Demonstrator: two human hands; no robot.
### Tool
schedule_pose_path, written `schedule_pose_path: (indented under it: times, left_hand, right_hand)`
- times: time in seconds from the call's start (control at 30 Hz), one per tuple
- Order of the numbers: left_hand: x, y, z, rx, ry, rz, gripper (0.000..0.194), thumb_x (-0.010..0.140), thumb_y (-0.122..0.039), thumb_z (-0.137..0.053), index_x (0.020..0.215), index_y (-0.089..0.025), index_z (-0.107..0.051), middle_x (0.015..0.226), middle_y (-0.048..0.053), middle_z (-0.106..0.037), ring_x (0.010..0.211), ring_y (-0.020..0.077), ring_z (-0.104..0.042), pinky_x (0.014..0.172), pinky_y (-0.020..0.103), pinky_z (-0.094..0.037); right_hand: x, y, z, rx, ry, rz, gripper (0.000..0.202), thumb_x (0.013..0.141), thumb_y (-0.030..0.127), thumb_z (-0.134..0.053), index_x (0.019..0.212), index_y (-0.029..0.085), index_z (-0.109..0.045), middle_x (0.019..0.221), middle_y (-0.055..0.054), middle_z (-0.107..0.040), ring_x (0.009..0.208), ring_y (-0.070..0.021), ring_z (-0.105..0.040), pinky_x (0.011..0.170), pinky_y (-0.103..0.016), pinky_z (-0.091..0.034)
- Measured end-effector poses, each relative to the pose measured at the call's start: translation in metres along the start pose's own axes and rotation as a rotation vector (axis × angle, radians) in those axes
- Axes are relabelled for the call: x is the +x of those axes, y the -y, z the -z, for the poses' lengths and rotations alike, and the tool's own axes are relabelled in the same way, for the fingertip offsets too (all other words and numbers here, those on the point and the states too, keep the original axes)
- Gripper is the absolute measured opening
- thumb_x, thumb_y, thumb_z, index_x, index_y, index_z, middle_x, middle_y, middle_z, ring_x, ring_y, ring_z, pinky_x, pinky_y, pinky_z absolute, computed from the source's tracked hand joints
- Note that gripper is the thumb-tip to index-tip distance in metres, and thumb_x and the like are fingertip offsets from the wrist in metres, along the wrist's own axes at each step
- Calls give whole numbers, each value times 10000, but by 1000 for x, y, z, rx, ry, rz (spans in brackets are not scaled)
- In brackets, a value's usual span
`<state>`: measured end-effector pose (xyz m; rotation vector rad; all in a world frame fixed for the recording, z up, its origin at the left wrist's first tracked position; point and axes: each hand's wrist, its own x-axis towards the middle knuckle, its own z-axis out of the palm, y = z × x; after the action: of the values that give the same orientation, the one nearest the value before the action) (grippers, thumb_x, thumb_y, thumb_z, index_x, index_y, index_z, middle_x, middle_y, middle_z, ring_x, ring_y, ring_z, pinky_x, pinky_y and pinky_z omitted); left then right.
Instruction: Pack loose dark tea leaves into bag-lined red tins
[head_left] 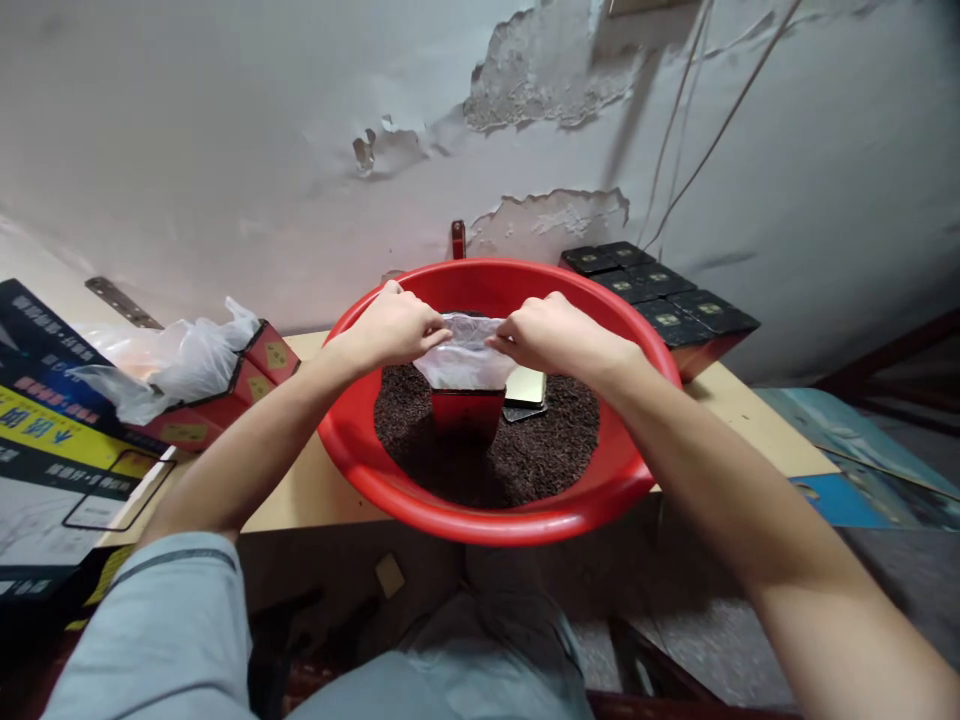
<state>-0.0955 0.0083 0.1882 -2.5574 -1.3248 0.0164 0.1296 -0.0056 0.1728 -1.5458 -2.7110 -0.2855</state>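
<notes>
A clear plastic bag rises out of a small red box that stands in a large red basin. My left hand pinches the left side of the bag's mouth. On the opposite side, my right hand pinches its right edge, so the mouth is stretched between them. Dark loose grains like tea leaves surround the box in the basin. Behind the box, to its right, a cream-and-black box lid lies on the grains. The bag's inside cannot be made out.
Several red boxes with plastic bags stand on the wooden table at left, beside a printed carton. Several closed black-topped boxes sit at the back right. A peeling wall runs close behind the basin.
</notes>
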Motion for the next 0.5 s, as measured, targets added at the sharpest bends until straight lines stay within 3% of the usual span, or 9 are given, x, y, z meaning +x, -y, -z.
schedule_pose_path:
  times: [0.1, 0.2, 0.3, 0.37, 0.5]
  left_hand:
    - [5, -1, 5, -37, -45, 56, 239, 964, -413, -686, 977, -249, -859, 1178, 100, -769, 1191, 298, -610, 1049, 479, -395]
    - [13, 1, -1, -72, 119, 145, 280, 851, -334, -790, 1116, -262, -843, 1483, 117, -593, 1250, 309, -589, 1008, 420, -476]
    - [17, 4, -17, -144, 365, 143, 573, 720, -259, -827, 1289, -246, -762, 1456, 146, -582, 1043, 264, -683, 886, 360, -556]
    - [20, 6, -32, -231, 394, 95, 656, 628, -267, -856, 1271, -197, -744, 1390, 165, -615, 977, 279, -696, 843, 364, -579]
    - [22, 13, -66, -578, 423, 30, 851, 537, -296, -869, 1350, -167, -654, 1217, 147, -690, 839, 260, -693, 699, 329, -590]
  right_hand:
    - [7, 15, 18, -13, 53, 13, 285, 1022, 303, -575, 1084, 162, -816, 986, -169, -789, 1002, -321, -742, 893, -437, -500]
    - [14, 25, 18, -51, 150, -77, 276, 876, 202, -731, 1134, 120, -788, 1162, -219, -741, 1146, -382, -687, 969, -511, -519]
    - [15, 22, -5, 52, 234, -166, 463, 733, 129, -820, 1190, 95, -758, 1359, -304, -624, 1252, -499, -611, 947, -665, -550]
    - [16, 14, -26, 225, 253, -151, 562, 700, 92, -826, 1252, 90, -726, 1381, -322, -601, 1261, -531, -608, 963, -722, -545]
    - [18, -5, -60, 399, 246, -54, 733, 672, 105, -869, 1369, 107, -640, 1392, -262, -644, 1257, -432, -665, 1099, -552, -545]
